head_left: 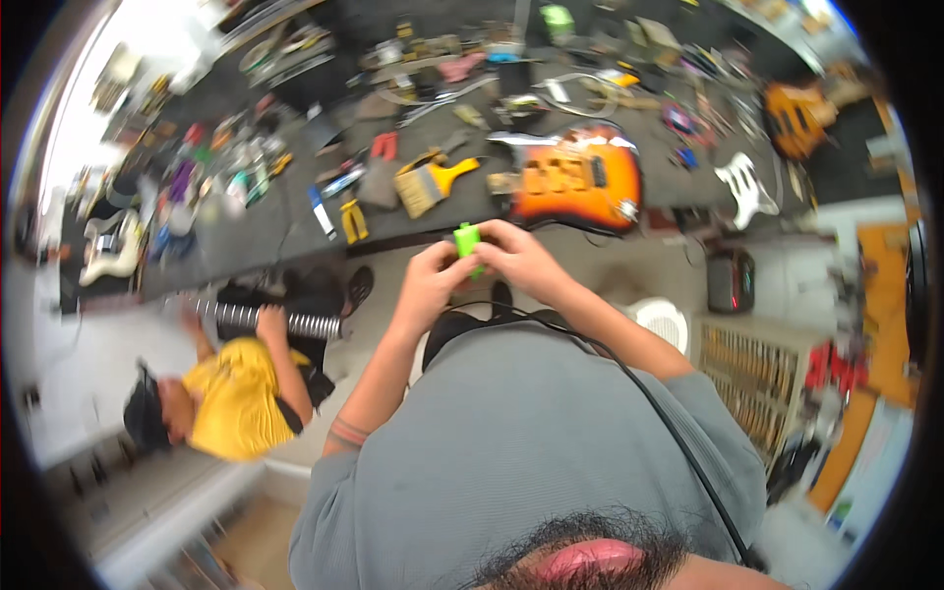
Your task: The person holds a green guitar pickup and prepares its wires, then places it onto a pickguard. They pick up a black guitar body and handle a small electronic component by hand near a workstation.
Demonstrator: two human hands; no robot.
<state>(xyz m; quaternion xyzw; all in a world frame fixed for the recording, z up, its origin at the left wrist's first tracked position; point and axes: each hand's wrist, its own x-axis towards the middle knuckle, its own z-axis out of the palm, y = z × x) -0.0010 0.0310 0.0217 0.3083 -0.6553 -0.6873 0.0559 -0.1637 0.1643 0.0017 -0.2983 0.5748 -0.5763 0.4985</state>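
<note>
In front of the bench edge, a small bright green blocky thing [468,239] is held up between my two hands. I cannot make out its exact kind. My left hand [431,281] pinches it from the left with closed fingers. From the right, my right hand [519,262] grips it with thumb and fingers, close to the left hand. Just beyond them, on the bench, a sunburst electric guitar body [565,202] lies at the right. A wide paintbrush [421,190] with a yellow handle and yellow-handled pliers [354,222] lie to the left.
The dark workbench [393,228] carries many tools and parts. A white pickguard [747,192] and another guitar body [795,120] lie at the right. At left, a co-worker in a yellow shirt [241,403] holds a long striped piece [265,317]. A white stool [661,323] stands right.
</note>
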